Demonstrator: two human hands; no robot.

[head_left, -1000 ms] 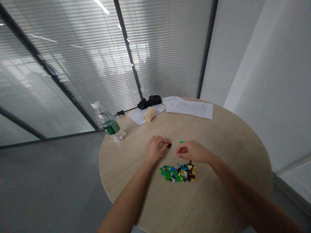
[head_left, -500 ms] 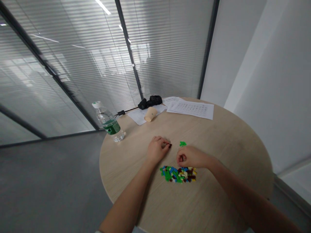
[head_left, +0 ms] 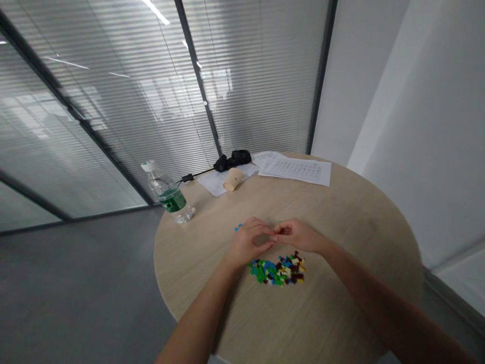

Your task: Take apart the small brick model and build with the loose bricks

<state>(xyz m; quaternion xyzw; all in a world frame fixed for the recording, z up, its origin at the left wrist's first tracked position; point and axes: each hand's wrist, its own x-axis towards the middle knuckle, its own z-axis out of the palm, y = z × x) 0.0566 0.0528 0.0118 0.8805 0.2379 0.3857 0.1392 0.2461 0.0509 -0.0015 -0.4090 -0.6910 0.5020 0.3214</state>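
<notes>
My left hand (head_left: 248, 241) and my right hand (head_left: 301, 235) meet at their fingertips above the table, just beyond a pile of small toy building bricks (head_left: 265, 273). The left thumb and forefinger curve toward the right fingertips. The right fingers are pinched together, and whatever lies between the fingertips is too small and covered to make out. The loose bricks are green, blue, dark brown, white and yellow. Beside the left knuckles lie a few small blue bricks (head_left: 238, 227). Only a speck of a green piece (head_left: 280, 221) shows behind my right hand.
On the round wooden table (head_left: 348, 242), a water bottle (head_left: 172, 198) stands at the left edge. A beige paper cup (head_left: 232, 179) lies tipped on paper, near a black bundle (head_left: 238, 158) with a cable. Printed sheets (head_left: 299, 169) lie at the back.
My left hand, which held a dark brown brick, has turned and come toward my right hand. My right hand has risen away from the pile, and their fingertips now meet. Blue bricks have become visible.
</notes>
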